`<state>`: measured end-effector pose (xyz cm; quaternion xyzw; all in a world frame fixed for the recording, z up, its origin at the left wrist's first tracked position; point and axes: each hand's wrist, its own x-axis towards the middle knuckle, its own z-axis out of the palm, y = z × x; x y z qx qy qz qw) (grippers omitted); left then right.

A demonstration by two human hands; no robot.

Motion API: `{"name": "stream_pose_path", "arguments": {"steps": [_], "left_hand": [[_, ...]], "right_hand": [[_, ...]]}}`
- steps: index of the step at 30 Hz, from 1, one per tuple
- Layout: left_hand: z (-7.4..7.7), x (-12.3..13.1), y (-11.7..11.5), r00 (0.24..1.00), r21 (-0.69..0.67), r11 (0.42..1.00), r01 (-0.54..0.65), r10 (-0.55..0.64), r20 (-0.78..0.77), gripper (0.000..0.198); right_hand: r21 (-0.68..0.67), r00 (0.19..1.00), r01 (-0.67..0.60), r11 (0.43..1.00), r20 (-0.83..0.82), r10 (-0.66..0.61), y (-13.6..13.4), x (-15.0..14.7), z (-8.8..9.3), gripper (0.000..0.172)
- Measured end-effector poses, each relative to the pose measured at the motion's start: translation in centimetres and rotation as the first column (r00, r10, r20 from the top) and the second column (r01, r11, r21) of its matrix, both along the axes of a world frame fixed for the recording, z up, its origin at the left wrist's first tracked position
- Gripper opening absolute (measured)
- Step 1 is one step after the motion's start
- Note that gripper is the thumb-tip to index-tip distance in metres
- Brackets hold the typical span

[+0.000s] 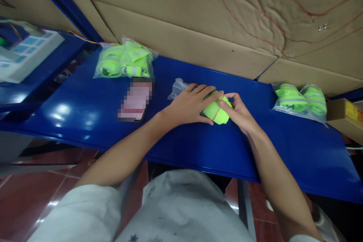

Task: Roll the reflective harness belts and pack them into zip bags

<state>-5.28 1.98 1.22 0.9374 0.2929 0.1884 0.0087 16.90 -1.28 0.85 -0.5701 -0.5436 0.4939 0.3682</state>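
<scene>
A neon-yellow fabric roll (222, 116) lies low over the blue table between my hands, with a thin orange-red line across it. My left hand (188, 105) reaches over its left side, fingers on top and thumb along the near edge. My right hand (239, 111) grips the right end, thumb on top and fingers curled behind. Part of the roll is hidden under my left fingers. Just beyond the left hand, a crumpled clear plastic bag (178, 87) shows on the table; whether it reaches the roll I cannot tell.
Clear bags of neon-yellow rolls with grey stripes lie at the back left (124, 60) and at the right (300, 100). A phone (136, 100) with a blurred screen lies left of my hands. Cardboard (184, 38) lines the back; a small box (344, 119) sits at the right end.
</scene>
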Motion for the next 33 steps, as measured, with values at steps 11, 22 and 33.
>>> {"name": "stream_pose_path", "arguments": {"steps": [11, 22, 33], "left_hand": [[-0.2, -0.6, 0.7, 0.998, -0.023, 0.999, -0.036, 0.038, 0.056, 0.105], [-0.8, -0.2, 0.9, 0.995, -0.04, 0.999, 0.013, -0.009, 0.097, 0.107], [-1.1, 0.2, 0.6, 1.0, 0.052, 0.999, 0.005, -0.005, -0.005, 0.1]], "right_hand": [[-0.058, 0.971, -0.143, 0.988, -0.201, 0.129, -0.1, 1.2, 1.2, 0.065], [-0.063, 0.954, -0.154, 0.986, -0.268, 0.132, 0.0, 0.9, 1.1, 0.064], [-0.136, 0.872, -0.127, 0.982, -0.487, 0.046, -0.5, -1.6, -0.3, 0.049]]}}
